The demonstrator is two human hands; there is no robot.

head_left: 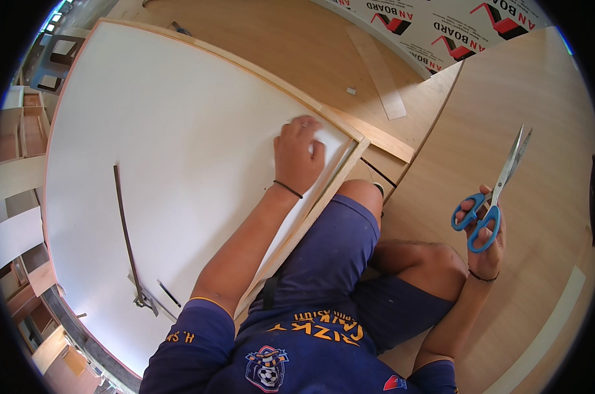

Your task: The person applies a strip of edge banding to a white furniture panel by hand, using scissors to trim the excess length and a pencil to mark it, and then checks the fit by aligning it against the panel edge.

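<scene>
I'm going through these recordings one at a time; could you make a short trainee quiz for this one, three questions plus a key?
1. Multiple choice: which hand holds the scissors?
(a) the left
(b) the right
(c) both

2. True or false: the long dark strip lies on the white panel, to the left of the left hand.

3. Fill in the blank: the handles of the scissors are ____ in colour.

Key:
1. b: the right hand has them, with its grip at the handles.
2. True: strip and hand are well apart.
3. Blue.
</scene>
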